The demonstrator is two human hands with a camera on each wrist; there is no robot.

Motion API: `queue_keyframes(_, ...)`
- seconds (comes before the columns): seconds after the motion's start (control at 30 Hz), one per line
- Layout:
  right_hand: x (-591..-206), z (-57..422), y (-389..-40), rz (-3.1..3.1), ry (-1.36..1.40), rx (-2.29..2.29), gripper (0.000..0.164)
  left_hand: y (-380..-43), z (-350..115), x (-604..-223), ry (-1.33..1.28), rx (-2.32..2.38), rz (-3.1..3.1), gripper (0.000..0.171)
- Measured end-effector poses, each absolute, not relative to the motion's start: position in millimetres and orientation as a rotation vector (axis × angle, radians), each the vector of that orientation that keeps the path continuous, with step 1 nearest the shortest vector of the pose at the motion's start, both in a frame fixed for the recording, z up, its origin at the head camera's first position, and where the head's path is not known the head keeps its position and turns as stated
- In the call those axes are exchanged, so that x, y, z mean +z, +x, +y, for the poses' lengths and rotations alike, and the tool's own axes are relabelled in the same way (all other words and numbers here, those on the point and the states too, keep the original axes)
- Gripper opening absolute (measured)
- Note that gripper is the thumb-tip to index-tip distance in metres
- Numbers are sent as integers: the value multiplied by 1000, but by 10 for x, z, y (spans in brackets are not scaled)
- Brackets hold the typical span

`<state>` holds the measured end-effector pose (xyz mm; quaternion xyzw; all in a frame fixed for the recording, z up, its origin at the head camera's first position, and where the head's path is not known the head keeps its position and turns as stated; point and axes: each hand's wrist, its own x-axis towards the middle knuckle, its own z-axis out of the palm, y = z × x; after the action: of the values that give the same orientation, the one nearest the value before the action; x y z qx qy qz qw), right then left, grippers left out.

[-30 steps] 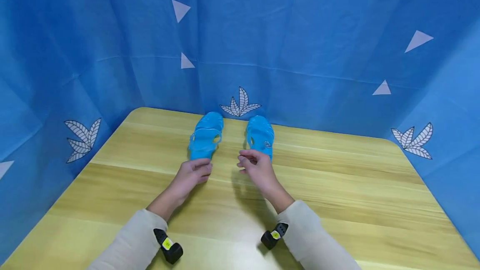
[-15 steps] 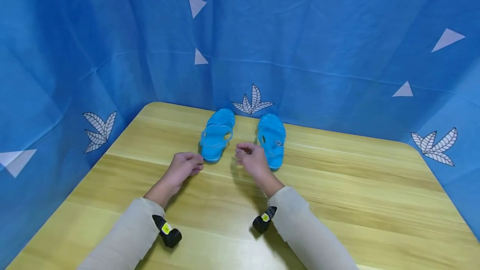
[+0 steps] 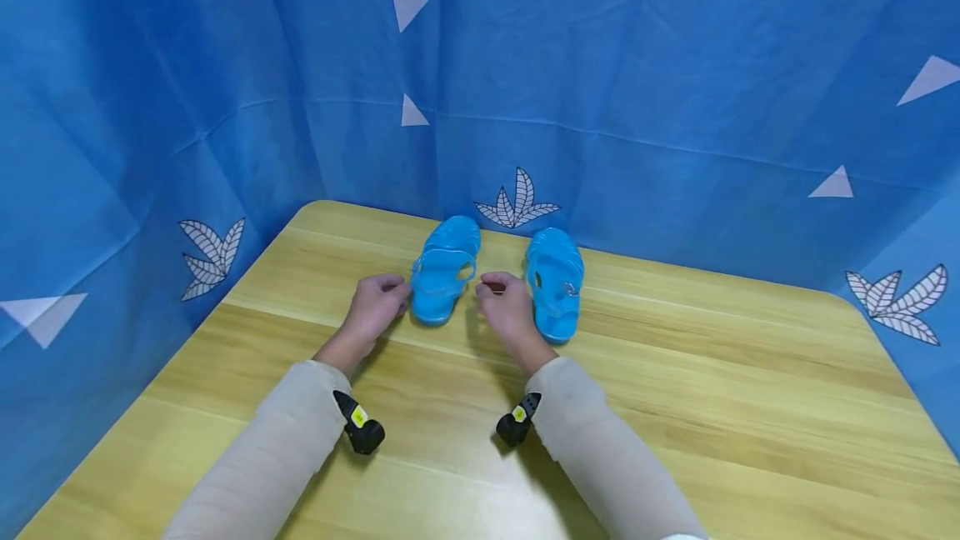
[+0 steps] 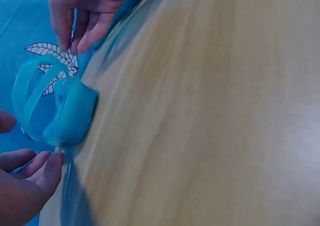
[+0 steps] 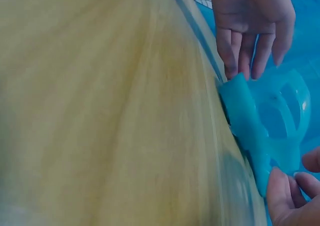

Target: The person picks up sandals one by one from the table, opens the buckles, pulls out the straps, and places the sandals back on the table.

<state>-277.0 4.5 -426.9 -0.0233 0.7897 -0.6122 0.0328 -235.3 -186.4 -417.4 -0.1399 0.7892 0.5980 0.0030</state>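
Two blue jelly sandals stand near the table's back edge, toes toward the curtain. The left sandal [image 3: 435,294] lies between my hands, its clear ankle strap lying over the footbed. My left hand [image 3: 373,307] is at its left side, fingertips at or very near the sole edge. My right hand [image 3: 510,315] hovers by its right side, thumb and fingers loosely bent and apart. Close by on the right is the right sandal [image 3: 555,307], with a buckle on its strap. In both wrist views the left sandal [image 4: 75,116] [image 5: 245,111] appears between the hands; neither clearly grips it.
The wood-grain table [image 3: 712,373] extends in front and to the right. A blue curtain [image 3: 637,90] with leaf and triangle prints hangs along its back and sides. Dark wrist cameras [image 3: 365,432] are strapped over light sleeves.
The head view has turned left, so the sandals sit farther right in it. My left hand drew back from the left sandal's heel to its left side; my right hand moved closer to its right side.
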Motion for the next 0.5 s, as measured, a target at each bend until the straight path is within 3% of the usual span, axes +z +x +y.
queue_keyframes(0.33, -4234, -69, -2864, 2506, -132, -1768, 42, -2529, -1786, -4168, -437, 1894, 2506, 43)
queue_keyframes(0.5, -4195, -114, -2864, 2489, -141, -1736, 43, -2560, -1787, -4177, -420, 1889, 2518, 45)
